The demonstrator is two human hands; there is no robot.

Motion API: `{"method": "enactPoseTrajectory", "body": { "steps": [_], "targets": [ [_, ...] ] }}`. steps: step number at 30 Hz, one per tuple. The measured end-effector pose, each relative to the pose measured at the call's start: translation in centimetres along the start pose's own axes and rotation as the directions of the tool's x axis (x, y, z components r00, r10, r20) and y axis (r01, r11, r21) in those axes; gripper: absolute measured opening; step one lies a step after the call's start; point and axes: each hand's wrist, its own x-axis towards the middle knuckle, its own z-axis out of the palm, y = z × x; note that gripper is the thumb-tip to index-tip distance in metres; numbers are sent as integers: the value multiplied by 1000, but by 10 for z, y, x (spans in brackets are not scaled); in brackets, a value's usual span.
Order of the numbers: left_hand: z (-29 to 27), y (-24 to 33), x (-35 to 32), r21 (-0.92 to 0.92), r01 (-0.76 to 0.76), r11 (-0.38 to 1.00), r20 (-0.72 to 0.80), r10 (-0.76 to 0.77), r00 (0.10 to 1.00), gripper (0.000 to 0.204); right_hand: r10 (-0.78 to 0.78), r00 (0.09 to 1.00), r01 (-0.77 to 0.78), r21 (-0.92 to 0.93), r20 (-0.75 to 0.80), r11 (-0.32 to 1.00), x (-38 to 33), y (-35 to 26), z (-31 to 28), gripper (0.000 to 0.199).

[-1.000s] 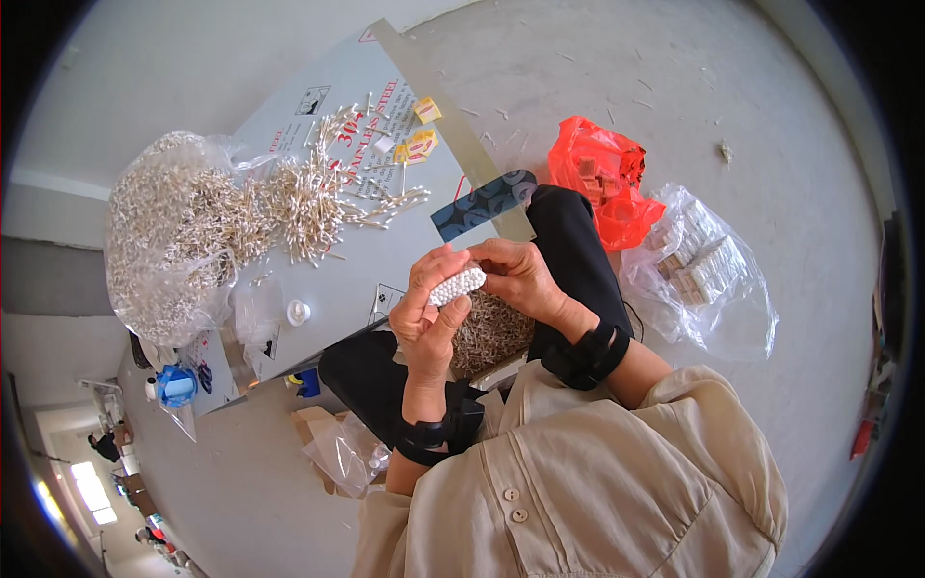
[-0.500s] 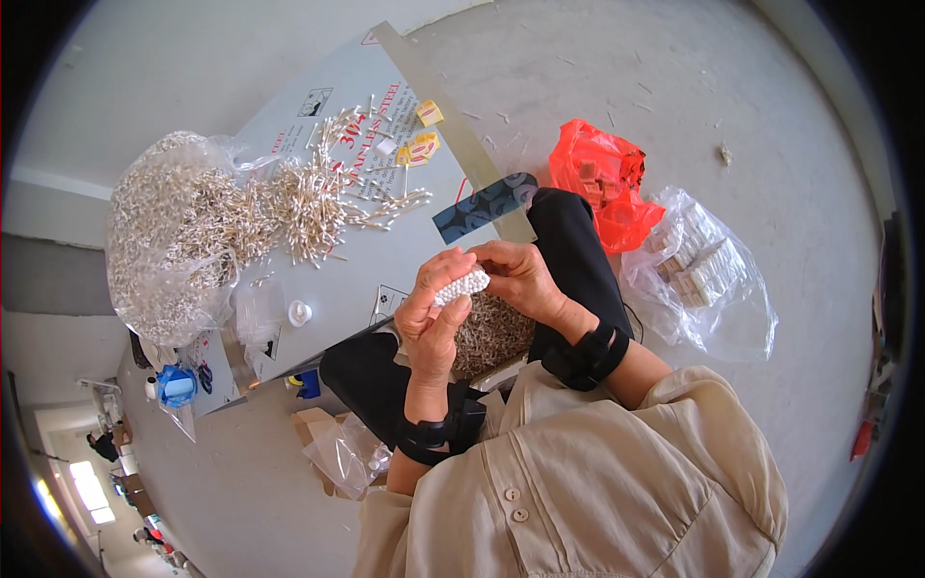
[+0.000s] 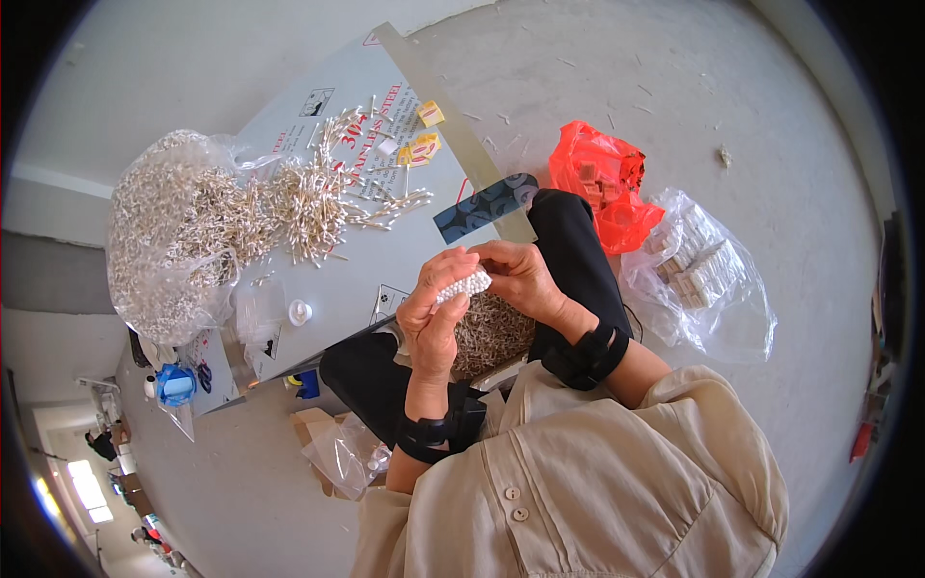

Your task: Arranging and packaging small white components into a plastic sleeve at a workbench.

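Note:
A bundle of cotton swabs (image 3: 464, 286) is held up over my lap, its white tips packed side by side. My left hand (image 3: 428, 306) is wrapped round it, thumb at the near side and fingers over the far side. At the bundle's right end, my right hand (image 3: 525, 279) pinches with thumb and fingertips; exactly what lies between those tips is partly hidden. Just below both hands, many loose cotton swabs (image 3: 493, 337) fill a container between my legs, its rim mostly covered.
On the metal-topped table (image 3: 328, 289), a clear bag (image 3: 164, 241) spills loose swabs, near small yellow boxes (image 3: 420, 149) and a white round lid (image 3: 300, 312). Right on the floor lie a red bag (image 3: 602, 183) and a clear bag of white packs (image 3: 708, 270). A cardboard box (image 3: 323, 443) stands lower left.
Both hands stay nearly in place round the bundle. The left fingers and the bundle have shifted very slightly; nothing has been let go.

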Motion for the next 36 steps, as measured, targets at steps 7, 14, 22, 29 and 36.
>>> {"method": "enactPoseTrajectory", "body": {
  "steps": [7,14,22,29,36],
  "targets": [
    [-1,0,0,7,3,1000,3,-3,1000,28,10,1000,-10,24,6,1000,0,-4,2,23],
    [3,3,1,17,17,1000,-26,-16,1000,30,21,1000,-21,31,13,999,-1,-4,2,24],
    [4,4,0,-137,117,984,-93,-131,987,32,13,1000,-14,-98,-15,995,-2,-2,1,30],
    [3,1,0,-164,110,980,-80,-125,989,32,60,998,-58,-92,16,994,-3,-9,1,27],
    [5,5,-1,-98,152,984,-112,-162,980,29,-37,999,36,-273,1,961,-4,-16,3,26]
  ]
}}
